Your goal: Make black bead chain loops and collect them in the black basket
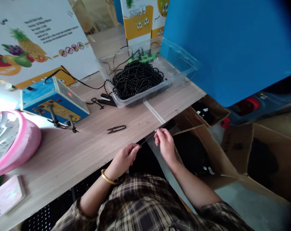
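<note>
Between my two hands a thin dark beaded strand (pixel 147 139) is stretched, just off the table's front edge. My left hand (pixel 126 157), with a gold bangle at the wrist, pinches one end of it. Its other end is pinched in the fingertips of my right hand (pixel 165 142), held over the gap beside the table. A clear plastic bin (pixel 181 69) on the table holds a heap of black beaded strands (pixel 138 78). Some strands hang over the bin's left side. Small thread snips (pixel 116 129) lie on the table beyond my left hand.
A blue device (pixel 55 102) with metal posts stands at left, near a pink basket (pixel 31 141) and a spiral notebook (pixel 9 195). A black stapler (pixel 108 100) lies beside the bin. Printed cartons (pixel 63 19) stand behind. Open cardboard boxes (pixel 208 141) with dark contents are at right.
</note>
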Demonstrator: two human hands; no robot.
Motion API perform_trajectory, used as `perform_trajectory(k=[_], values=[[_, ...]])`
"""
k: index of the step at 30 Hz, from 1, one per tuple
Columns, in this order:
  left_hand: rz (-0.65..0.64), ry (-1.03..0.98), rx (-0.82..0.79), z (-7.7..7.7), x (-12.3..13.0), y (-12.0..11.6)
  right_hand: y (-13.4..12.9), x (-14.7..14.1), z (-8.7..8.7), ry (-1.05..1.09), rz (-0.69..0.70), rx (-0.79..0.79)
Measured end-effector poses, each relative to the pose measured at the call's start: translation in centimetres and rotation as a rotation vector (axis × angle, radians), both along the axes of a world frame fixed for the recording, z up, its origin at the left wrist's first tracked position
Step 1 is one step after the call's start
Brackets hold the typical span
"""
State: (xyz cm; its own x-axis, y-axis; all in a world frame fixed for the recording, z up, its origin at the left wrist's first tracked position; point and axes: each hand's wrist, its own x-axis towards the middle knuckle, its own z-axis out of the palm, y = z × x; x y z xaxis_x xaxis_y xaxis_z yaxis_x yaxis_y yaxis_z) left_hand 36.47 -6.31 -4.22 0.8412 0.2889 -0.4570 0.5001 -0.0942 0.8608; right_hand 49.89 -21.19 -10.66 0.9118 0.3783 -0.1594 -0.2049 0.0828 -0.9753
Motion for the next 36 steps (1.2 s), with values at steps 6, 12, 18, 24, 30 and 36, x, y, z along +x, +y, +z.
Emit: perform_trajectory(k=[6, 12, 18, 24, 30, 36], values=[[-0.118, 0.183, -0.002, -0.6, -2.5, 2.2, -1.9, 4.6, -3.9, 0.008, -0.048, -0.058], [-0.082, 0.154, -0.032, -1.4, -2.5, 2.6, -0.9, 4.9, -3.2, -0.026, -0.047, -0.101], [-0.072, 0.119, -0.076, -2.3, -3.0, 3.0, -0.9, 5.3, -3.1, -0.081, -0.040, -0.148], [-0.040, 0.090, -0.078, -2.5, -3.5, 2.9, -0.6, 5.0, -3.8, -0.180, -0.105, -0.207], [-0.050, 0.062, -0.097, -3.2, -3.3, 2.8, -0.7, 5.7, -3.9, -0.066, -0.071, -0.126], [-0.256, 0.158, 0.003, -0.3, -7.4, 6.2, -1.8, 6.6, -3.2, 0.015, -0.002, -0.130]])
